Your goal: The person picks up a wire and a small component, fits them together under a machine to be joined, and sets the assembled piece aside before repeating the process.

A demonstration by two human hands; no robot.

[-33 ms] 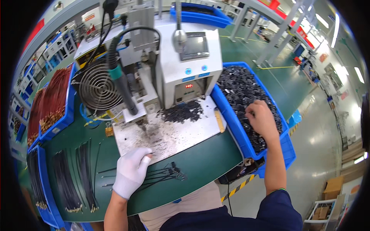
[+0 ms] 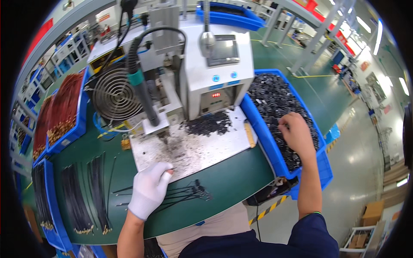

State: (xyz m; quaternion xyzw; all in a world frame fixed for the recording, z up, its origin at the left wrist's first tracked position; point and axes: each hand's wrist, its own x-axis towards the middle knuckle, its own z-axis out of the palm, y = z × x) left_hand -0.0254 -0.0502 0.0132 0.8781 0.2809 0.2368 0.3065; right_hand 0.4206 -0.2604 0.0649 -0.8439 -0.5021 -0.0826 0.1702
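My left hand (image 2: 150,189), in a white glove with bare fingertips, is closed in a pinch above the near edge of the machine's white plate (image 2: 202,155). What it grips is too small to make out. Beneath and beside it, several black cables (image 2: 180,193) with dark end pieces lie on the green table. My bare right hand (image 2: 297,133) is over a blue bin (image 2: 282,165) heaped with small black plastic parts (image 2: 275,96). Its thumb and fingers are curled together; whatever is between them is hidden.
A white benchtop machine (image 2: 219,51) with a screen stands ahead, a round fan guard (image 2: 117,98) to its left. Loose black parts (image 2: 211,124) lie on its plate. Black cable bundles (image 2: 76,200) and a bin of red cables (image 2: 64,107) are at left. A yellow strip (image 2: 249,134) lies beside the right bin.
The whole view has shifted slightly, so everything sits a little farther right. Both hands keep nearly the same places and poses.
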